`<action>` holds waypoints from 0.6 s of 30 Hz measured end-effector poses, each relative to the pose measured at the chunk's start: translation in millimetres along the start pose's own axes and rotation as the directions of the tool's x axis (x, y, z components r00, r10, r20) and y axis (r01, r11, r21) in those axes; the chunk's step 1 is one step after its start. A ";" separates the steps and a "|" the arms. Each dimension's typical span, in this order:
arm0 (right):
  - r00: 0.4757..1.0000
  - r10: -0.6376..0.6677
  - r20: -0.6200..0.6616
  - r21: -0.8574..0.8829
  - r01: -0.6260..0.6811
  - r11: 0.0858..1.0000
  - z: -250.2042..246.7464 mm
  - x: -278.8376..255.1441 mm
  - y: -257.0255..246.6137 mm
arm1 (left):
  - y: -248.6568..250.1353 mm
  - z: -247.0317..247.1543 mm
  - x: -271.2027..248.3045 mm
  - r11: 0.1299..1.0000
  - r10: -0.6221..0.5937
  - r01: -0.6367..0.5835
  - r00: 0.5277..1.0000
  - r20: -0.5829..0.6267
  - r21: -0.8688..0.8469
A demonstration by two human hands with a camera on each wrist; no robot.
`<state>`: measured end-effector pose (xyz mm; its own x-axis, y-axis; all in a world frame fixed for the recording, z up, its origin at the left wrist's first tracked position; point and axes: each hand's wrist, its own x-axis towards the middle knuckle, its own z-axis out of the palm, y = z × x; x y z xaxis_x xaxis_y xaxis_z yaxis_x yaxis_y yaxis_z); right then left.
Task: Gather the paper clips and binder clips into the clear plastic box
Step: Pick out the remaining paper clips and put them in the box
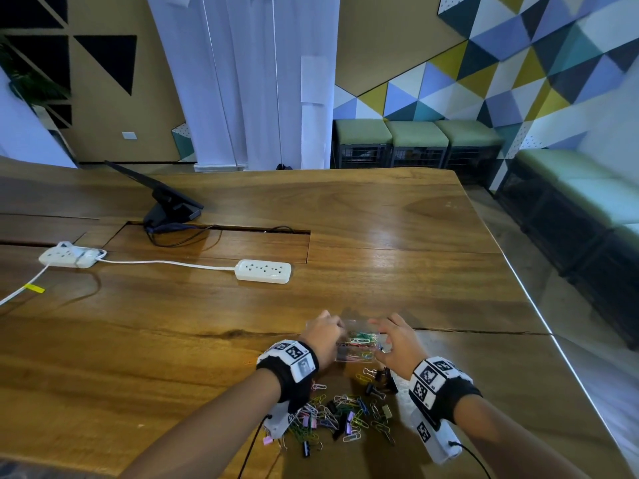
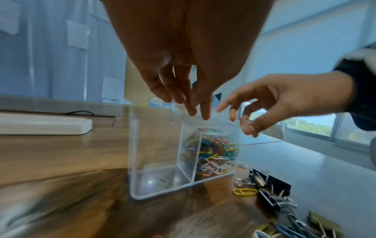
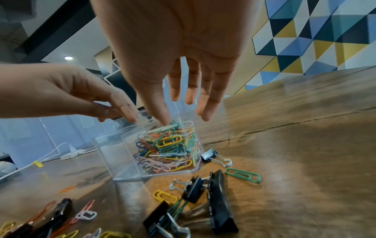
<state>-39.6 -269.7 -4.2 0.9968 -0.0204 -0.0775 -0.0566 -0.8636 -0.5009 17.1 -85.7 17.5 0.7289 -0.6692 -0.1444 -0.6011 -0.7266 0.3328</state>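
Observation:
A clear plastic box (image 1: 345, 356) (image 2: 154, 153) (image 3: 114, 153) stands on the wooden table, split by a divider. One compartment is packed with coloured paper clips (image 2: 213, 149) (image 3: 171, 145); the other looks nearly bare. My left hand (image 1: 337, 331) (image 2: 198, 112) points straight fingers down at the box's rim. My right hand (image 1: 380, 337) (image 3: 183, 112) hovers over the filled side with fingers spread, one fingertip on the clips. Neither hand holds anything. Loose paper and binder clips (image 1: 339, 416) lie nearer me, with black binder clips (image 3: 219, 201) (image 2: 270, 185) just beside the box.
A white power strip (image 1: 263, 270) and its cord lie beyond the box to the left, with a second strip (image 1: 69, 256) farther left. A black tablet stand (image 1: 166, 202) sits by a cable recess. The table's right edge (image 1: 539, 305) runs close by.

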 end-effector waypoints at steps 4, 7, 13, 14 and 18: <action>1.000 0.022 -0.004 0.005 -0.022 1.000 -2.4 -6.7 3.3 | -29.7 -7.2 -17.5 0.986 -0.084 0.061 0.986 -0.144 -0.157; 0.992 0.124 0.023 -0.008 -0.124 0.992 0.7 -12.5 7.6 | -60.8 -7.8 -33.1 0.972 -0.192 0.161 0.965 -0.178 -0.173; 0.978 0.142 0.152 -0.144 -0.120 0.982 17.3 -23.2 12.3 | -109.9 11.9 -56.3 0.912 -0.410 0.408 0.908 -0.090 -0.042; 0.983 0.109 0.149 -0.125 -0.090 0.988 22.0 -23.8 12.2 | -115.2 16.0 -58.7 0.903 -0.430 0.430 0.901 -0.061 -0.019; 0.981 -0.004 0.194 -0.145 0.033 0.989 36.1 -23.6 7.5 | -126.1 31.8 -68.1 0.873 -0.487 0.487 0.873 -0.010 0.024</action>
<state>-65.6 -257.5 -37.2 0.9670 0.0816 -0.2412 -0.0149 -0.9276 -0.3733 32.8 46.5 -44.3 0.9328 -0.2288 -0.2785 -0.1775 -0.9641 0.1974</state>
